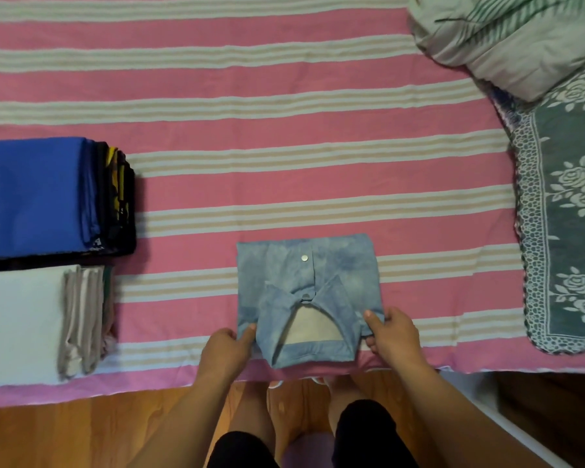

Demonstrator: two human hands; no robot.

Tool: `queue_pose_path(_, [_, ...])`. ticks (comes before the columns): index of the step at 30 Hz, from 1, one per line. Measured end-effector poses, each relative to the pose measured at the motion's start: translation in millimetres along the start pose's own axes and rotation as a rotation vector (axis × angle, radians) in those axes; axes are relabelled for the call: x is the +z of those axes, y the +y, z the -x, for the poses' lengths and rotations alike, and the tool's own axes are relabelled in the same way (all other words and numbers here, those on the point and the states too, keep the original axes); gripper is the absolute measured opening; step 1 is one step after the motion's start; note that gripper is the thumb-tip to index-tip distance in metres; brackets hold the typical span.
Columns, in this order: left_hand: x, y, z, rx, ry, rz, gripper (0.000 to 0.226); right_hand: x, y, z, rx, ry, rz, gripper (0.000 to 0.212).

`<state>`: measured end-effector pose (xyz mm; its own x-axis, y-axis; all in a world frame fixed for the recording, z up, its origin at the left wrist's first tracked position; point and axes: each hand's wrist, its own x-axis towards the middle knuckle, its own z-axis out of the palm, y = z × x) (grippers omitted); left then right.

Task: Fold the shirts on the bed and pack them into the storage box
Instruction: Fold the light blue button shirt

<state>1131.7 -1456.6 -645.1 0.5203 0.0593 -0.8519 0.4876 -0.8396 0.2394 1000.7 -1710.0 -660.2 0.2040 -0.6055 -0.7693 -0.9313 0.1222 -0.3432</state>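
A light blue denim shirt (338, 265) lies folded into a small square near the front edge of the bed, collar toward me, snap buttons showing. My left hand (225, 351) pinches its near left corner between thumb and fingers. My right hand (390, 336) grips its near right corner the same way. The pink striped sheet (284, 190) covers the bed. No storage box is in view.
Two stacks of folded clothes sit at the left: a blue-topped pile (34, 197) and a white-topped pile (24, 322). A pale quilt (507, 38) and a green rose-patterned pillow cover (568, 211) lie at the right. Wooden floor (65, 434) and my knees are below.
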Motion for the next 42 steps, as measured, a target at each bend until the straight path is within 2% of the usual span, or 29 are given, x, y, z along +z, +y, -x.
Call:
queue_pose_path(1, [-8.3, 3.8, 0.1, 0.048, 0.087, -0.188, 0.043, -2.9, -2.6, -1.0, -0.026, 0.009, 0.087, 0.025])
queue_pose_path(2, [-16.3, 9.8, 2.1, 0.166, 0.236, -0.338, 0.042, -5.8, -4.6, -2.4, -0.050, 0.007, 0.153, 0.025])
queue_pose_path(4, [-24.4, 30.9, 10.6, 0.608, 0.479, -0.511, 0.050, -11.2, -9.5, -3.2, -0.067, -0.020, 0.242, 0.025])
queue_pose_path(6, [-16.0, 55.9, 20.0, 1.010, 0.454, -0.682, 0.063, -15.3, -18.7, -1.5, -0.053, -0.055, 0.305, 0.025])
queue_pose_path(7, [-5.0, 64.9, 16.9, 1.107, 0.402, -0.782, 0.066, -16.8, -25.4, 0.7, -0.034, -0.058, 0.330, 0.025])
queue_pose_path(8, [9.3, 68.3, 7.7, 1.117, 0.338, -0.871, 0.068, -17.5, -32.7, 3.5, -0.033, -0.049, 0.371, 0.028])
queue_pose_path(10, [35.7, 68.7, -13.5, 1.033, 0.252, -0.982, 0.071, -11.6, -49.8, 11.0, -0.158, 0.096, 0.520, 0.054])
queue_pose_path(12, [51.7, 63.0, -33.4, 0.978, 0.223, -1.008, 0.073, 6.0, -74.2, 23.8, -0.498, 0.300, 0.594, 0.067])
queue_pose_path(14, [56.2, 55.3, -47.1, 0.986, 0.221, -0.986, 0.074, 31.0, -83.3, 21.0, -0.793, 0.321, 0.715, 0.065])
queue_pose_path(15, [55.8, 52.4, -50.7, 0.997, 0.215, -0.973, 0.073, 39.5, -79.1, 10.9, -0.846, 0.282, 0.785, 0.065])
queue_pose_path(18, [50.7, 52.8, -54.0, 1.002, 0.187, -0.962, 0.070, 45.3, -50.4, -34.3, -0.815, 0.134, 0.934, 0.071])
queue_pose_path(20, [47.0, 61.8, -47.6, 1.002, 0.158, -0.917, 0.069, 41.6, -40.1, -53.7, -0.798, 0.092, 0.935, 0.071])
queue_pose_path(22, [37.1, 62.5, -34.2, 0.908, 0.170, -0.797, 0.067, 39.3, -41.9, -52.3, -0.820, 0.060, 0.878, 0.070])
queue_pose_path(24, [21.0, 56.0, -31.1, 0.662, 0.217, -0.630, 0.068, 36.2, -40.2, -44.4, -0.795, 0.100, 0.773, 0.068])
queue_pose_path(26, [11.3, 47.1, -38.8, 0.406, 0.144, -0.526, 0.070, 32.3, -36.4, -38.6, -0.678, 0.150, 0.579, 0.065])
queue_pose_path(27, [9.4, 46.1, -39.8, 0.347, 0.101, -0.503, 0.070, 32.2, -37.5, -34.5, -0.605, 0.159, 0.497, 0.064])
queue_pose_path(29, [13.6, 54.4, -36.1, 0.359, 0.091, -0.424, 0.071, 37.1, -40.4, -25.8, -0.480, 0.189, 0.342, 0.061])
queue_pose_path(31, [15.5, 67.4, -30.9, 0.415, 0.209, -0.143, 0.067, 39.3, -51.2, -20.5, -0.390, 0.237, 0.208, 0.062])
queue_pose_path(33, [10.3, 68.2, -34.9, 0.304, 0.293, 0.158, 0.057, 37.1, -53.4, -25.5, -0.305, 0.238, 0.138, 0.059])
queue_pose_path(34, [6.0, 65.3, -39.5, 0.197, 0.261, 0.236, 0.053, 33.1, -55.7, -28.0, -0.263, 0.199, 0.117, 0.058])
queue_pose_path(36, [-6.8, 61.2, -42.2, 0.082, 0.054, 0.255, 0.049, 20.5, -60.9, -31.6, -0.187, 0.045, -0.023, 0.059])
queue_pose_path(38, [-20.1, 55.3, -37.5, 0.069, -0.135, 0.281, 0.049, 12.1, -63.5, -25.6, -0.143, -0.164, -0.234, 0.035])
queue_pose_path(40, [-43.9, 47.3, -24.1, 0.109, -0.124, 0.221, 0.041, 16.4, -65.8, -4.8, -0.148, -0.301, -0.308, 0.017])
queue_pose_path(42, [-70.8, 31.3, -14.5, 0.143, 0.036, 0.112, 0.027, 36.6, -71.3, 22.4, -0.201, -0.335, -0.283, 0.017])
